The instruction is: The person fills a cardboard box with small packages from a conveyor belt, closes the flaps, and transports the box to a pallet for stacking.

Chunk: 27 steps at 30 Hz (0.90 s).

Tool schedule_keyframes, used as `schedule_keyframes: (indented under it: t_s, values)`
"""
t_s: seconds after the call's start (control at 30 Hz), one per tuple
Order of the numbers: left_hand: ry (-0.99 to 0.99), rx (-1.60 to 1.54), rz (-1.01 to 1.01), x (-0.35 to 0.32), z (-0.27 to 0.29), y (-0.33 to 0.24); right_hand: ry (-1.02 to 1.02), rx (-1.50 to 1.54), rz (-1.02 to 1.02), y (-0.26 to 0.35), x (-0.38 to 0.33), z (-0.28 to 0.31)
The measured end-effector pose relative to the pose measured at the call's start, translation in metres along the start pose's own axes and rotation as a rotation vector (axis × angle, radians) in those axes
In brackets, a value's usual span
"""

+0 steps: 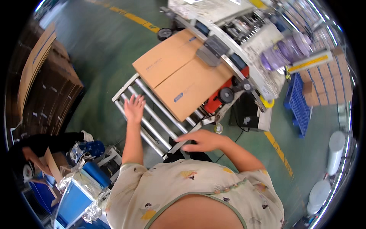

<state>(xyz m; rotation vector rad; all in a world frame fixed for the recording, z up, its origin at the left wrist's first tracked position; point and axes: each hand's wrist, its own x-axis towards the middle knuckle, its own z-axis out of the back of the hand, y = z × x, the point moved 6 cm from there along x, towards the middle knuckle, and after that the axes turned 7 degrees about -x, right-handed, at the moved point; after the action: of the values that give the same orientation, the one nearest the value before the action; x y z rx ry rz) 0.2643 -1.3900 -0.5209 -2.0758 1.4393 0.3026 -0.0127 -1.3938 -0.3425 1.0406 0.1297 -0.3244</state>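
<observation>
A large closed cardboard box [179,72] lies partly on a metal roller conveyor [146,110] and partly inside a carton sealing machine [213,49]. The machine's dark head rests over the box's far right part. My left hand [134,108] hovers above the rollers near the box's left corner, fingers spread, holding nothing. Over the near end of the rollers, my right hand [202,141] reaches leftward with its fingers stretched out. No thing shows in it. Both hands are apart from the box.
Stacked flat cardboard [49,87] stands at left. A person's hand [44,166] is at an open carton [55,166] lower left, beside a machine with a blue motor [93,149]. A blue pallet [297,103], stacked cartons [328,82] and a purple water jug [284,51] are at right.
</observation>
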Motion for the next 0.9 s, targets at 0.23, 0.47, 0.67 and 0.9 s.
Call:
schedule_keyframes:
  t_s: [0.23, 0.47, 0.67, 0.9]
  values:
    - [-0.468, 1.288, 0.414, -0.098, 0.250, 0.050, -1.376, 0.283, -1.915, -0.214, -0.486, -0.230]
    - [0.448, 2.146, 0.703, -0.085, 0.220, 0.307, -1.049, 1.595, -1.510, -0.154, -0.558, -0.567]
    - [0.583, 1.765, 0.648, -0.139, 0.050, 0.549, -1.096, 0.846, -1.398, -0.186, -0.575, -0.565]
    - [1.320, 1.797, 0.506, -0.255, -0.043, 0.709, -1.570, 1.544, -1.391, -0.255, -0.688, -0.445]
